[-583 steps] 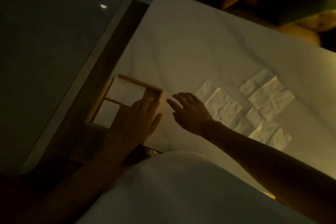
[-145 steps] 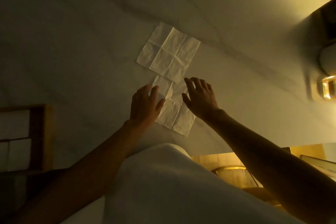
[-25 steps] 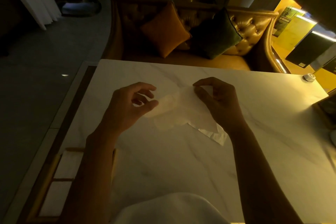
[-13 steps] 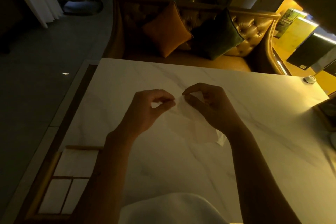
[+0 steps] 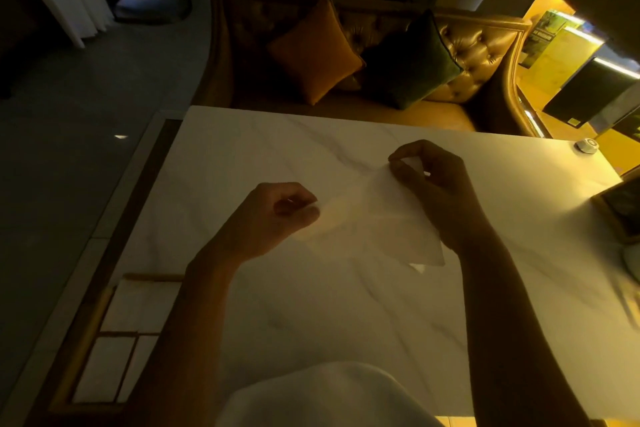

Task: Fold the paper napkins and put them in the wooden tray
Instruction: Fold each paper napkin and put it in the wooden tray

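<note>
I hold a thin white paper napkin (image 5: 377, 218) stretched above the marble table (image 5: 311, 305). My left hand (image 5: 273, 215) pinches its left corner, and my right hand (image 5: 433, 184) pinches its upper right corner. A corner of another napkin (image 5: 417, 267) peeks out on the table just below it. The wooden tray (image 5: 86, 333) sits at the table's near left edge, partly behind my left forearm, with folded white napkins (image 5: 138, 305) in its compartments.
A tufted leather sofa (image 5: 467, 55) with an orange cushion (image 5: 315, 48) and a dark green cushion (image 5: 412, 62) stands beyond the table's far edge. A small round object (image 5: 586, 145) lies at the far right corner. A dark framed item (image 5: 620, 208) sits at the right edge.
My hands have moved apart, spreading the napkin wider between them; half a second ago they were pinched close together over it. The view has shifted slightly.
</note>
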